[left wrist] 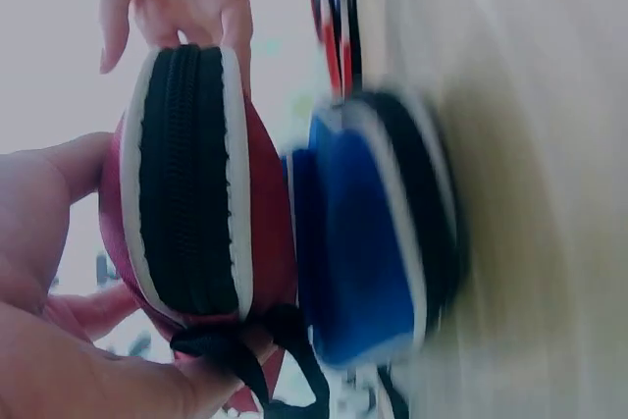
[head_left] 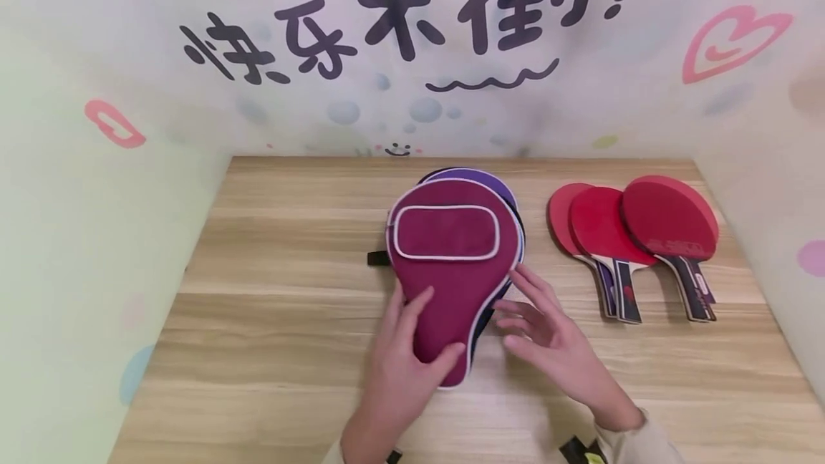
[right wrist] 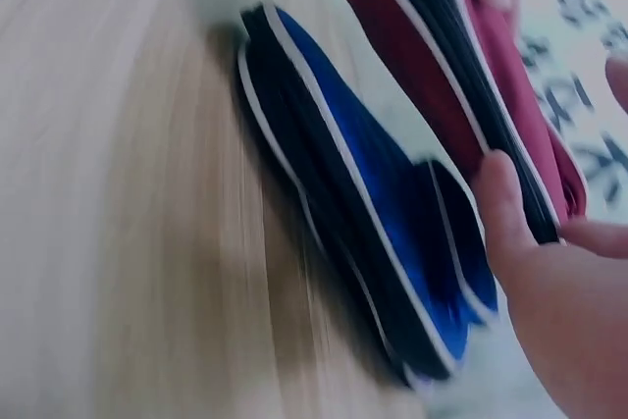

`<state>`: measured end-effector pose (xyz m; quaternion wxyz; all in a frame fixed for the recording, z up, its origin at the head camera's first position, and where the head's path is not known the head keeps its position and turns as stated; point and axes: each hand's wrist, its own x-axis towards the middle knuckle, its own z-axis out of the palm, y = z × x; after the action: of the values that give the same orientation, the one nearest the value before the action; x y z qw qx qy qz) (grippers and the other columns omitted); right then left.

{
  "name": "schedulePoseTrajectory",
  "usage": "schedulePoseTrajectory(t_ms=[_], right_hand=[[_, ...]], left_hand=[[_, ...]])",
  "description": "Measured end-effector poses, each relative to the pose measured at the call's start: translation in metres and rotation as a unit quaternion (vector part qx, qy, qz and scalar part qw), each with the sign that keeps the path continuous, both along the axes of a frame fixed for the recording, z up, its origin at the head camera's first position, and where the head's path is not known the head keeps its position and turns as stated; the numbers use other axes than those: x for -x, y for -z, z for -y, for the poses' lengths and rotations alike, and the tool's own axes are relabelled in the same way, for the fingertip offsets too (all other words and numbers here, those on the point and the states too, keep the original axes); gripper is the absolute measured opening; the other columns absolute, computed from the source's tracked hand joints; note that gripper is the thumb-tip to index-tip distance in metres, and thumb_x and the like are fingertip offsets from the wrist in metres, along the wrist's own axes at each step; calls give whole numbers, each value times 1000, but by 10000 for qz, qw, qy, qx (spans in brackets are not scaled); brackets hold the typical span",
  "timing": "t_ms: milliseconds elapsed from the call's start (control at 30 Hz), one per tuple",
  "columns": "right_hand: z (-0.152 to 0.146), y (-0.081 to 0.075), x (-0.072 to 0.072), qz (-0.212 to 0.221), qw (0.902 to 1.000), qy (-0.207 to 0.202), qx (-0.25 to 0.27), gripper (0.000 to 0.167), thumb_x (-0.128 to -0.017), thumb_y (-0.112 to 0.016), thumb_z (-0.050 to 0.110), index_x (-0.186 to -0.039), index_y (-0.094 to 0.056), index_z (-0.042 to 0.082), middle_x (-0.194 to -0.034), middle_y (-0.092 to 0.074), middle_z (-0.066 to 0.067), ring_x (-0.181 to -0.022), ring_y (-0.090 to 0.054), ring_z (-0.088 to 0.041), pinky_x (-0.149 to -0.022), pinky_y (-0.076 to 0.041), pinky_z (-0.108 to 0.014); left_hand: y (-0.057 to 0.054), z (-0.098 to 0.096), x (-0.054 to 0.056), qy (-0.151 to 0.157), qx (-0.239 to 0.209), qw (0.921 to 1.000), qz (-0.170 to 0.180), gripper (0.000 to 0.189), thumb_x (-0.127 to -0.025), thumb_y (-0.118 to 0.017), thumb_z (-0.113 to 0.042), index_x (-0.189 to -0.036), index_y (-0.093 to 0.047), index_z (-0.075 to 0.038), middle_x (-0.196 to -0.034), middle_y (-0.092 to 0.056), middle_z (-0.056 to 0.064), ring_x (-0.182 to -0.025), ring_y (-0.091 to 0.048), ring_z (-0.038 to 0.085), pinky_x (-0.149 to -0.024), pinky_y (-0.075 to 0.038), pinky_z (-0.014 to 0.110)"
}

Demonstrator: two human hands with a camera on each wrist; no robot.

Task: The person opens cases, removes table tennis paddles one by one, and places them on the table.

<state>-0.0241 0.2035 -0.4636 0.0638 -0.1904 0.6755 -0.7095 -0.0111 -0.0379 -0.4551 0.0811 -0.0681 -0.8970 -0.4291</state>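
Note:
My left hand grips a maroon table tennis bat case by its narrow lower end, with the thumb on top. White piping and a rectangular front pocket mark the case. In the left wrist view its black zipper faces the camera, and a black loop strap hangs from it. Beside the case's right edge is my right hand, fingers loosely spread, a fingertip at the zipped side in the right wrist view. Beneath, a blue bat case lies on the table, mostly hidden in the head view.
Several red table tennis bats lie overlapping on the right of the wooden table, handles toward me. A black strap sticks out left of the cases. A printed wall covering with lettering stands behind and at both sides.

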Motion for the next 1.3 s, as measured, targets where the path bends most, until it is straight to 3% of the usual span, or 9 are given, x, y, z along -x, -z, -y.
schedulePoseTrajectory(t_ms=[133,300,500,700,833,933,1033,1133,1300], right_hand=[[-21,5,-15,-50,9997,41,224,80,-90,-53,-24,-159,-16,-9,-169,-7,-18,-135,-58,-15,-105,-53,-25],[-29,13,-23,403,9987,237,186,75,-95,-51,-19,-160,-18,-4,-167,-18,-6,-131,-61,-12,-101,-54,-23],[-26,21,-23,768,9963,385,-57,74,-98,-53,-12,-162,-20,3,-166,-27,3,-128,-64,-12,-98,-56,-23],[-27,22,-24,1040,9923,636,-228,70,-100,-54,-8,-161,-21,3,-152,-52,5,-124,-67,-10,-97,-56,-20],[-30,15,-21,1352,9838,847,-817,66,-101,-58,2,-159,-27,5,-131,-71,-8,-116,-71,-10,-93,-56,-18],[-31,4,-16,1514,9693,1075,-1609,60,-102,-62,15,-156,-36,10,-123,-73,-18,-108,-74,-8,-88,-57,-19],[-30,-10,-11,1026,9505,1277,-2640,56,-101,-65,20,-151,-43,9,-130,-67,-21,-103,-74,-9,-82,-58,-22],[-27,-30,-4,-16,9221,1491,-3570,55,-98,-69,16,-146,-47,4,-137,-61,-19,-102,-74,-19,-77,-60,-26],[-17,-78,21,-1100,8978,1334,-4050,50,-95,-72,13,-140,-54,3,-132,-64,-12,-106,-70,-29,-79,-62,-31]], left_hand=[[3,-19,-13,310,73,9994,112,86,-78,-89,-38,-152,-46,-32,-167,-29,17,-147,-44,38,-108,-49,56],[7,-31,-21,536,249,9972,464,86,-82,-86,-37,-155,-42,-30,-170,-20,17,-149,-39,39,-110,-47,58],[13,-29,-21,555,600,9952,547,87,-81,-86,-37,-155,-41,-28,-168,-20,20,-147,-41,41,-108,-49,59],[17,-30,-20,787,939,9910,531,90,-83,-83,-42,-158,-36,-29,-167,-20,25,-143,-44,43,-107,-50,57],[15,-27,-18,908,1050,9877,721,88,-85,-81,-45,-158,-34,-31,-167,-20,26,-143,-44,43,-108,-48,58],[12,-23,-17,998,1125,9839,962,86,-87,-77,-49,-159,-31,-36,-168,-18,23,-145,-40,41,-108,-48,59],[10,-21,-16,1062,1239,9819,959,84,-88,-75,-51,-159,-31,-37,-168,-18,23,-146,-39,39,-107,-49,59],[9,-21,-16,1068,1372,9817,780,83,-89,-74,-52,-159,-33,-36,-167,-20,24,-144,-41,38,-105,-51,57],[9,-22,-17,1031,1596,9792,708,71,-96,-65,-52,-159,-35,-36,-167,-21,25,-142,-43,38,-101,-53,57]])
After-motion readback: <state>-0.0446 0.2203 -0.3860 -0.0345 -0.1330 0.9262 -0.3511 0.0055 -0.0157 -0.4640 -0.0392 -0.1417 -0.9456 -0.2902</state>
